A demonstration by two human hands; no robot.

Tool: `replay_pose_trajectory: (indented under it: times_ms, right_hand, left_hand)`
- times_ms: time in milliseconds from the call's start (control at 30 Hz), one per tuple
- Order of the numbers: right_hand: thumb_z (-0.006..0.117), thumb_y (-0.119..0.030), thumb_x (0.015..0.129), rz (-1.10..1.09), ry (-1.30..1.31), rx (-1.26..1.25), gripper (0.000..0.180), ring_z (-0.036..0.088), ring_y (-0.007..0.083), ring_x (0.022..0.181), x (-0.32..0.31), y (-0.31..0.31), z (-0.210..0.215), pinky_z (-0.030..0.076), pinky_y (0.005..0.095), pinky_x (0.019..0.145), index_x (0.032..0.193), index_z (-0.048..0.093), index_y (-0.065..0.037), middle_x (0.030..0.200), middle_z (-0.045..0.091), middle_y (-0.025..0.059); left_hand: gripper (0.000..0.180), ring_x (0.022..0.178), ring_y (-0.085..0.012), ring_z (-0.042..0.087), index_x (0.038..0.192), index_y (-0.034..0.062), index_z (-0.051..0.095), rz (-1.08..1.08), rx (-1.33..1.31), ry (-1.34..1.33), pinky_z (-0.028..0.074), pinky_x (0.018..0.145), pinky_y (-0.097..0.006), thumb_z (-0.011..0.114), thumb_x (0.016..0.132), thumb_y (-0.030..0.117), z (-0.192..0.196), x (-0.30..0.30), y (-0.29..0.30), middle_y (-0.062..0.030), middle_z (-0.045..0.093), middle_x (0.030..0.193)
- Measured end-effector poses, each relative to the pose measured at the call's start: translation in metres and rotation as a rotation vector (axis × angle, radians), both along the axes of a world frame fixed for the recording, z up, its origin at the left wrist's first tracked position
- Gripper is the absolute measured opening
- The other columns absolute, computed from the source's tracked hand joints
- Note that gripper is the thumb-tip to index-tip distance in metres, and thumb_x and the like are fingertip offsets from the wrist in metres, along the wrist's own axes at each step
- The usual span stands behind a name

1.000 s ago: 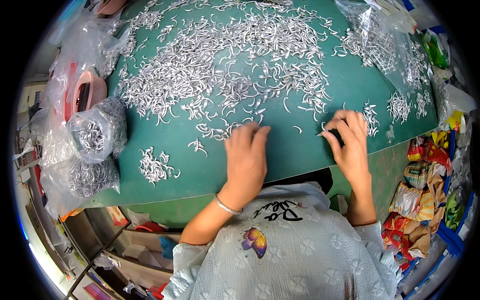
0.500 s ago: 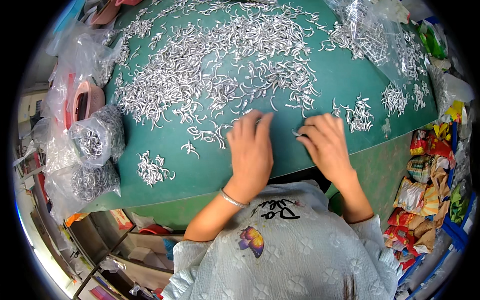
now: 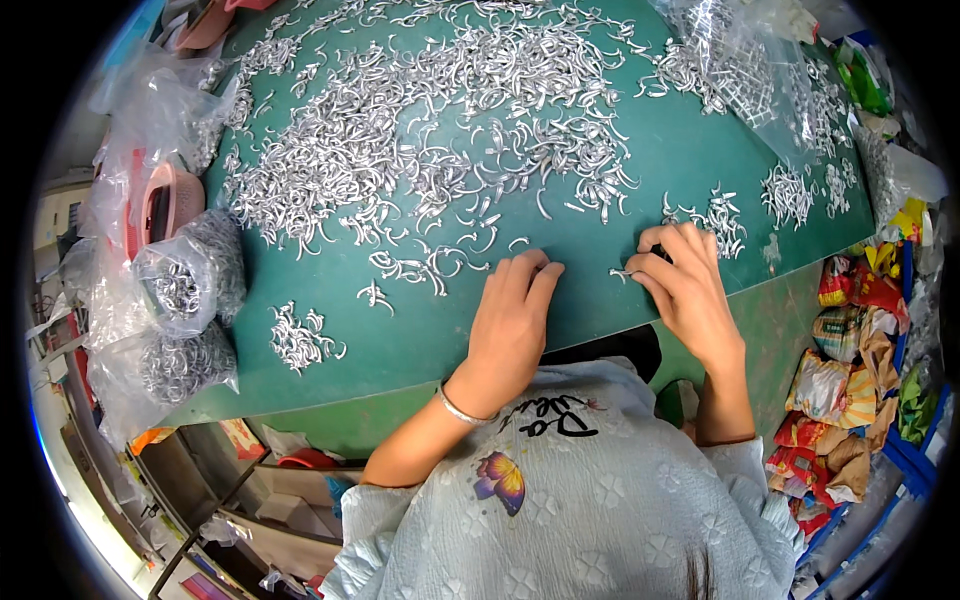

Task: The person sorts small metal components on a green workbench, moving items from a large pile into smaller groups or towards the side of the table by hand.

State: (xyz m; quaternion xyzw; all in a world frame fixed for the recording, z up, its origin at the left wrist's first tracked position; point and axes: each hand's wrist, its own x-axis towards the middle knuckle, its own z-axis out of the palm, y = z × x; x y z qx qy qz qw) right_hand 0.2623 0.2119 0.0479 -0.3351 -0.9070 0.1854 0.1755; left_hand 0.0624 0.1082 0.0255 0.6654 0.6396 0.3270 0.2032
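Note:
My right hand (image 3: 690, 290), at the front right of the green table, pinches a small curved silver metal piece (image 3: 618, 273) between thumb and fingers; its end sticks out to the left. My left hand (image 3: 512, 318) hovers over the table's front middle with thumb and fingers brought together. Whatever lies in that pinch, if anything, is hidden. Beyond both hands spreads a large heap of curved silver metal pieces (image 3: 350, 150). A smaller pile (image 3: 722, 218) lies just beyond my right hand, and another (image 3: 302, 338) to the left of my left hand.
Clear plastic bags of silver pieces (image 3: 185, 365) stand along the table's left edge, beside a pink basket (image 3: 188, 198) with a dark flat object. A clear bag of pieces (image 3: 745, 75) lies at the far right, near another small pile (image 3: 788, 196). Colourful packages (image 3: 825, 385) stand right of the table.
My right hand has moved to the right, toward the small pile, with a silver piece in its pinch. My left hand has drawn slightly nearer and right, its fingers closer together.

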Motion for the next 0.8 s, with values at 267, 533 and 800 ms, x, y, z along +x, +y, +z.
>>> replay_pose_trajectory:
  times_ms: [267,533,800]
  right_hand:
    - [0.076,-0.015,0.075,-0.067,0.004,0.035,0.027,0.051,0.0268,0.095,-0.012,-0.019,-0.019,0.036,0.0392,0.081,0.096,0.062,-0.007,0.102,0.056,0.0077]
    - [0.074,-0.012,0.079,-0.416,0.075,0.269,0.022,0.050,0.0296,0.101,0.014,0.009,-0.026,0.035,0.0421,0.086,0.098,0.063,-0.008,0.106,0.057,0.0087]
    - [0.073,-0.013,0.080,-0.261,-0.029,0.146,0.023,0.052,0.0274,0.098,-0.024,0.007,-0.028,0.036,0.0408,0.086,0.098,0.061,-0.006,0.104,0.057,0.0073]
  left_hand:
    - [0.041,0.096,-0.0291,0.055,0.116,-0.0021,0.059,0.008,0.053,0.044,0.042,0.082,-0.039,0.057,0.076,-0.009,-0.001,0.001,-0.003,-0.0146,0.054,0.115]
    - [0.034,0.093,-0.0263,0.057,0.112,0.0019,0.063,0.051,0.032,0.062,0.041,0.082,-0.036,0.058,0.081,-0.011,-0.001,0.000,-0.006,-0.0119,0.058,0.114]
    - [0.032,0.092,-0.0258,0.057,0.110,0.0022,0.064,0.047,0.042,0.030,0.040,0.081,-0.036,0.059,0.081,-0.010,-0.001,0.002,-0.007,-0.0111,0.058,0.112]
